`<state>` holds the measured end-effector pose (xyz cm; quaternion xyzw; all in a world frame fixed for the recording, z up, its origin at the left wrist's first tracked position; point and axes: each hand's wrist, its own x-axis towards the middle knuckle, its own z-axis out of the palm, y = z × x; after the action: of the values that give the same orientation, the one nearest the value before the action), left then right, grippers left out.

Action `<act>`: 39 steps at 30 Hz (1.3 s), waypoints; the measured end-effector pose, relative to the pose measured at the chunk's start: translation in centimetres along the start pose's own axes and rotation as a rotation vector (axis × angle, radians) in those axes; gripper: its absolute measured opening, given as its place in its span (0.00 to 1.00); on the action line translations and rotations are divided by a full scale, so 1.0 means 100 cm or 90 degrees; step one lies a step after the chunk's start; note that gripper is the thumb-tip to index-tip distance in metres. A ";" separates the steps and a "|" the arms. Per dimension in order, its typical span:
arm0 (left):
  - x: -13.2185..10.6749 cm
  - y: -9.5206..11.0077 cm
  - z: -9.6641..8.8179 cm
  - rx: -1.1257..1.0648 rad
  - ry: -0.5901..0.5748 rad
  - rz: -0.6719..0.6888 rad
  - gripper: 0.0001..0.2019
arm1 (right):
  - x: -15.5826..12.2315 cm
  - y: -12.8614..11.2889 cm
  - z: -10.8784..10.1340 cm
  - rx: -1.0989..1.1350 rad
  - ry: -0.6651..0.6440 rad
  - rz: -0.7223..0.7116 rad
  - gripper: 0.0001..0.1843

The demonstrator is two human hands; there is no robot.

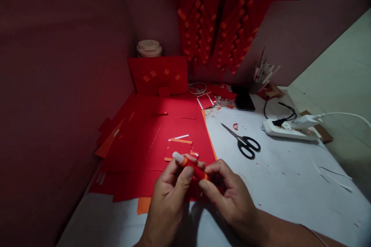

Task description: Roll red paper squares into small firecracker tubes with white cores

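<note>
Both hands work low and centre, just above the near edge of the red paper sheets (162,131) spread on the white table (290,185).

Left hand (169,197): fingers closed around a small rolled tube of red paper with orange ends (193,169), thumb pressing on its side. A white rounded tip pokes out at the tube's upper left end; cannot tell whether it is a stick or a glue applicator.
Right hand (228,193): thumb and forefinger pinch the tube's lower right end. The tube is held off the table, tilted, between the two hands.

Risks, as judged:
- The roll looks tight; if either pinch loosens, the paper could spring open.
- Hard thumb pressure could flatten or crease the tube.
- Loose orange and white strips (181,140) lie just beyond the hands; a sleeve or wrist could sweep them away.
- Black-handled scissors (242,141) lie with blades parted, near the right hand; a blind reach that way could meet the blades.

Count:
- rolled tubes in hand: 1
- scissors: 1
- white power strip (286,129): 1, with two plugs in it, one black, one white
- dark phone (244,101): 1
- lidded paper cup (149,48): 1
- orange squares on the upright red card (159,73): 4 seen
- holder of paper sticks (262,73): 1, sticks too many to count
- red and orange paper structure on the wall (217,27): 1
</note>
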<state>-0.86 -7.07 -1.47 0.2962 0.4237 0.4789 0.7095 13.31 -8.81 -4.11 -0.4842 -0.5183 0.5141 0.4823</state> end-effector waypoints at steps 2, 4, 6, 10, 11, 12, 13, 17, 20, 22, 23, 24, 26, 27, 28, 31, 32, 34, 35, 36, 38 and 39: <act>0.002 0.001 0.001 -0.026 0.001 -0.006 0.07 | 0.002 0.000 -0.003 -0.047 0.016 -0.030 0.06; 0.004 -0.001 0.000 -0.044 0.016 -0.010 0.08 | 0.005 -0.002 -0.007 -0.080 0.047 -0.070 0.06; 0.004 -0.007 -0.002 -0.056 0.014 -0.029 0.08 | 0.008 -0.006 -0.011 -0.106 0.078 -0.122 0.02; 0.001 -0.026 -0.008 -0.083 -0.017 -0.076 0.09 | 0.010 -0.014 -0.014 -0.153 0.063 -0.183 0.07; 0.000 -0.030 -0.010 -0.074 -0.020 -0.081 0.09 | 0.010 -0.015 -0.014 -0.163 0.053 -0.186 0.07; -0.001 -0.034 -0.012 -0.055 -0.016 -0.082 0.08 | 0.009 -0.016 -0.013 -0.172 0.045 -0.186 0.07; -0.003 -0.036 -0.014 -0.029 -0.012 -0.079 0.08 | 0.009 -0.015 -0.012 -0.178 0.039 -0.185 0.07; -0.007 -0.034 -0.016 0.103 0.012 -0.053 0.11 | 0.008 -0.013 -0.010 -0.197 0.021 -0.162 0.08; -0.009 -0.029 -0.013 0.170 0.019 -0.037 0.13 | 0.009 -0.011 -0.010 -0.205 0.026 -0.159 0.08; -0.010 -0.027 -0.012 0.198 0.013 -0.025 0.13 | 0.009 -0.010 -0.011 -0.209 0.032 -0.164 0.07; -0.010 -0.026 -0.011 0.209 0.008 -0.019 0.13 | 0.009 -0.009 -0.011 -0.211 0.036 -0.167 0.07; -0.010 -0.026 -0.011 0.216 0.003 -0.012 0.13 | 0.009 -0.009 -0.011 -0.215 0.043 -0.171 0.07; -0.010 -0.025 -0.010 0.228 -0.012 0.002 0.12 | 0.009 -0.009 -0.012 -0.223 0.056 -0.179 0.06; -0.010 -0.025 -0.010 0.234 -0.019 0.007 0.12 | 0.009 -0.008 -0.012 -0.225 0.062 -0.180 0.07; -0.010 -0.025 -0.011 0.238 -0.021 0.013 0.12 | 0.009 -0.008 -0.012 -0.226 0.065 -0.181 0.07; -0.010 -0.025 -0.011 0.256 -0.021 0.033 0.11 | 0.009 -0.009 -0.011 -0.223 0.066 -0.172 0.08; -0.011 -0.025 -0.011 0.265 -0.023 0.039 0.11 | 0.009 -0.010 -0.010 -0.222 0.066 -0.169 0.08; -0.012 -0.024 -0.010 0.277 -0.024 0.054 0.11 | 0.010 -0.011 -0.010 -0.218 0.069 -0.164 0.07; -0.012 -0.024 -0.009 0.281 -0.021 0.064 0.11 | 0.010 -0.012 -0.010 -0.214 0.070 -0.158 0.07; -0.013 -0.023 -0.008 0.283 -0.017 0.076 0.11 | 0.010 -0.013 -0.010 -0.210 0.069 -0.149 0.07; -0.014 -0.022 -0.006 0.297 -0.008 0.104 0.12 | 0.010 -0.015 -0.011 -0.198 0.061 -0.115 0.06; -0.015 -0.022 -0.006 0.314 -0.006 0.120 0.12 | 0.010 -0.016 -0.012 -0.193 0.053 -0.095 0.06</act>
<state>-0.69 -9.27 -3.07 0.5004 0.4947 0.4238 0.5703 14.44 -7.70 -2.50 -0.5325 -0.6036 0.3726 0.4618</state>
